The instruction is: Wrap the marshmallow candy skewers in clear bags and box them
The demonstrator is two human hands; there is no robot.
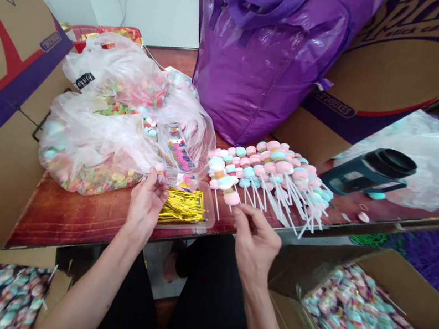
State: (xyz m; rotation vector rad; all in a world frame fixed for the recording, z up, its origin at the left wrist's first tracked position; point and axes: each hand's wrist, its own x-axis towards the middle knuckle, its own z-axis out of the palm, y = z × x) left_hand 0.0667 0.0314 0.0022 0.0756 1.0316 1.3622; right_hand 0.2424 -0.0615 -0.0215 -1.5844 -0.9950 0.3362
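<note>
I see L hand [148, 197] pinched at left end of tray [209, 208]; R hand [256, 241] pinched too, just right of it; bare forearms [102, 274] angled fwd.

Pastel marshmallow stick [226, 182] tilted, bare; printed wrapper [186, 182] just beside.

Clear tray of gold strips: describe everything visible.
The clear tray looks like shallow plastic with a rounded corner, and lies flat near the front edge of the reddish-brown table. It holds a heap of shiny gold strips. The left hand hides its left side; a printed wrapper overlaps its far edge. Whether either touches it is unclear.
</note>
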